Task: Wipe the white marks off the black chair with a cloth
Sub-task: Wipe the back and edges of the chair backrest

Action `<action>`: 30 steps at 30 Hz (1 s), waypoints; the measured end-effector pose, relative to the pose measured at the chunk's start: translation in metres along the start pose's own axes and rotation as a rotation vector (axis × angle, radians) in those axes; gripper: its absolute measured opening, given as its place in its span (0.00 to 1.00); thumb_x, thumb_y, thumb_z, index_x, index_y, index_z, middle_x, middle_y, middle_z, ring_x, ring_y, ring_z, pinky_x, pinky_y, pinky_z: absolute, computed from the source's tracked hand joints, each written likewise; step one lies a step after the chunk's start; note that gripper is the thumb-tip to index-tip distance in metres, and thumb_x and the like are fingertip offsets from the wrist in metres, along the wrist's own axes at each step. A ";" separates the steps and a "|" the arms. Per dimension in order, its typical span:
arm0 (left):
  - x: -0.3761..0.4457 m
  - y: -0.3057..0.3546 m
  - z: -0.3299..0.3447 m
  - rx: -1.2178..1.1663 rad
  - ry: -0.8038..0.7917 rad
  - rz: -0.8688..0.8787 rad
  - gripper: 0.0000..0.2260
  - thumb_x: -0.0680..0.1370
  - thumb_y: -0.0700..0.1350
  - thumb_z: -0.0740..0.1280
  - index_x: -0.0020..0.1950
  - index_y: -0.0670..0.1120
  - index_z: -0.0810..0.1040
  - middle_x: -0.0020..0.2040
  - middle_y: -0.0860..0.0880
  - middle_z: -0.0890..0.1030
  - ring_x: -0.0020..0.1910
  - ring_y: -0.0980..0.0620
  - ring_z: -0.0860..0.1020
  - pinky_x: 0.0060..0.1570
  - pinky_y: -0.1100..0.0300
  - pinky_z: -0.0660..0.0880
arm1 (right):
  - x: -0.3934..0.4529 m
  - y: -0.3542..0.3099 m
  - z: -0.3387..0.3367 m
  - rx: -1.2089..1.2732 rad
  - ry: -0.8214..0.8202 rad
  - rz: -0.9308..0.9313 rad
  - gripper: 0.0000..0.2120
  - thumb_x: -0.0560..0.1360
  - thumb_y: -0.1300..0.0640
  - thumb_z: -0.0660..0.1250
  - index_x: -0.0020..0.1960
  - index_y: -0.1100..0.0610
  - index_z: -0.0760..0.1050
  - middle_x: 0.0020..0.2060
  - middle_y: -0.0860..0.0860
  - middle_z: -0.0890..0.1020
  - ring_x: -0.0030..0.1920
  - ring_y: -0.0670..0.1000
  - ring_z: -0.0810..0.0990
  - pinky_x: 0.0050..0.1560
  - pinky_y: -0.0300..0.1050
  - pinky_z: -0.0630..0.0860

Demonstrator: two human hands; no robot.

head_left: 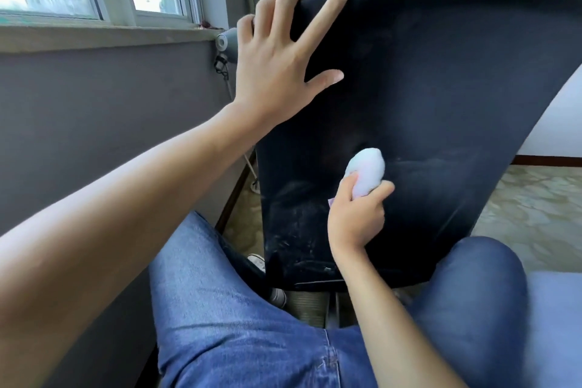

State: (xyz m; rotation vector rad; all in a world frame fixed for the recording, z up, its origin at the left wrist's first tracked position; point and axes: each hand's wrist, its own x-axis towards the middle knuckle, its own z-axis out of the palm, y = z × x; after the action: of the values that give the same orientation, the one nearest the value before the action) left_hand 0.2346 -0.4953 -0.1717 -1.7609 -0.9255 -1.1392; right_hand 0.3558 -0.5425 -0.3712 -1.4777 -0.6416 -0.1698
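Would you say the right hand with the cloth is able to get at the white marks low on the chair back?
Probably yes: the right hand holds the cloth against the chair, with the white marks just beside it and nothing between.

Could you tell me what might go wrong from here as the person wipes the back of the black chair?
1. The white marks lie low on the left, apart from the cloth, so they may be missed.
2. The left hand only rests open on the chair; it could tip or turn.
3. The balled cloth in the right hand may smear.
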 end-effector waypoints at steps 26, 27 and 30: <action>0.030 0.098 0.012 0.077 0.026 0.424 0.31 0.77 0.45 0.56 0.82 0.48 0.64 0.84 0.38 0.58 0.82 0.30 0.56 0.71 0.18 0.50 | 0.166 0.043 -0.079 -0.197 0.075 -0.178 0.25 0.80 0.61 0.62 0.76 0.51 0.66 0.68 0.55 0.74 0.58 0.59 0.77 0.46 0.49 0.71; 0.035 0.105 0.014 0.083 0.044 0.460 0.30 0.77 0.44 0.55 0.81 0.47 0.66 0.84 0.38 0.59 0.81 0.30 0.57 0.72 0.19 0.51 | 0.174 0.044 -0.077 -0.195 0.063 -0.166 0.26 0.80 0.62 0.62 0.76 0.48 0.66 0.69 0.54 0.72 0.60 0.59 0.77 0.48 0.48 0.72; 0.056 0.131 0.018 0.083 0.057 0.542 0.27 0.78 0.45 0.52 0.79 0.46 0.68 0.83 0.39 0.61 0.81 0.30 0.58 0.72 0.19 0.53 | 0.162 0.041 -0.056 -0.060 0.000 -0.085 0.27 0.78 0.53 0.66 0.75 0.46 0.64 0.70 0.53 0.65 0.61 0.59 0.77 0.50 0.45 0.72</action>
State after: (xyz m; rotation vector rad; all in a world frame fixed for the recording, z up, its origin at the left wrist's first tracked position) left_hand 0.3747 -0.5223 -0.1552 -1.7526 -0.4102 -0.7791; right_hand 0.5260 -0.5463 -0.3245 -1.5086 -0.7047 -0.2567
